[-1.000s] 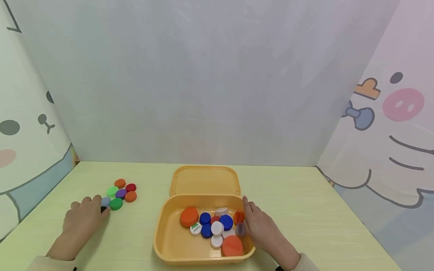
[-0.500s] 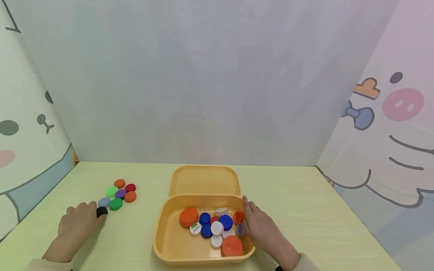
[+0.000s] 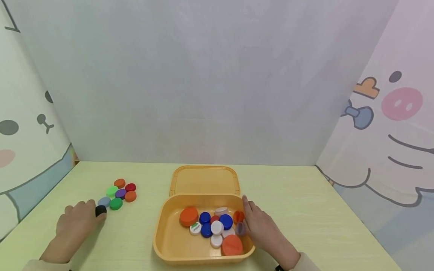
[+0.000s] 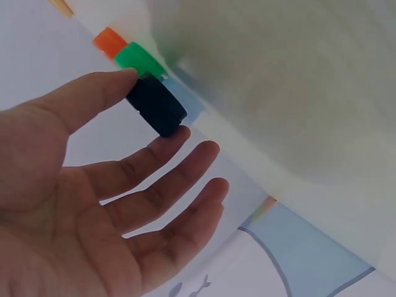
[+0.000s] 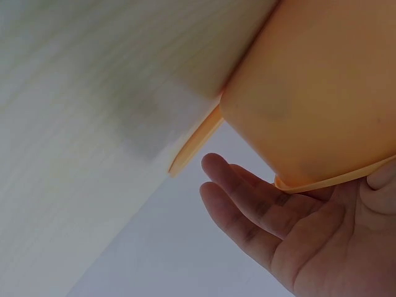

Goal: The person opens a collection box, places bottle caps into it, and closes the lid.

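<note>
My left hand pinches a black bottle cap on its edge between thumb and index fingertip, while the other fingers spread loosely. Beside the cap lie a light blue cap and a green cap. My right hand rests against the right side of a yellow plastic box. In the right wrist view its fingers extend along the outside, right at the box rim. Inside the box are orange caps, blue caps, white caps and others.
Behind the box lies its yellow lid. At the left of the pale table is a loose group with a purple cap, a light green cap, a red cap and orange ones. Printed curtains stand at the sides.
My left hand has drawn slightly toward me and left with the black cap, away from the light blue one, which shifted a little left. My right hand stays at the box.
</note>
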`<state>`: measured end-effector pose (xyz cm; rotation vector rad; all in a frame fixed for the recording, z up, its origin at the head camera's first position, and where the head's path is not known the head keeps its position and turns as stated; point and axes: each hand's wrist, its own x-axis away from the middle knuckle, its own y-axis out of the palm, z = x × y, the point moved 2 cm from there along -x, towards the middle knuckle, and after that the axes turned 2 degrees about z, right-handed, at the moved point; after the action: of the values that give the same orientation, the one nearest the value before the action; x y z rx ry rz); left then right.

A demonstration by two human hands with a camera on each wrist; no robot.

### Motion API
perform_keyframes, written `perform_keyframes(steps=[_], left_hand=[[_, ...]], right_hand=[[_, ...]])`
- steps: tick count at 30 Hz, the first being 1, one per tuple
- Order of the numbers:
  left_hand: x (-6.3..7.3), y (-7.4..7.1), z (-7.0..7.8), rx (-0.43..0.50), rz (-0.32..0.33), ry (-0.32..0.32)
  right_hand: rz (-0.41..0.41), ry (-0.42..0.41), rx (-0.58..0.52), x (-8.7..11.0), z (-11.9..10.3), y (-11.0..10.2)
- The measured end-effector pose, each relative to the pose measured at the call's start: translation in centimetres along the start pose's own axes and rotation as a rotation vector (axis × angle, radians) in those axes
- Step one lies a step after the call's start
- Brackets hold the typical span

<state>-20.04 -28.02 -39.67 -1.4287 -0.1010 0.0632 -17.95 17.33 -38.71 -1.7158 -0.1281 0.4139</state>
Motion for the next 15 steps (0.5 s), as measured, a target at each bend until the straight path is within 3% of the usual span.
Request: perform_keyframes(steps=[6, 15], left_hand=[[0.3, -0.9, 1.1, -0.008, 0.07, 0.04], [1.2, -2.6, 4.5, -0.007, 0.188, 0.119]], right_hand=[[0.0, -0.005, -0.001, 0.0, 0.1, 0.0], [0.006, -0.01, -0.006, 0.0, 0.1, 0.1]])
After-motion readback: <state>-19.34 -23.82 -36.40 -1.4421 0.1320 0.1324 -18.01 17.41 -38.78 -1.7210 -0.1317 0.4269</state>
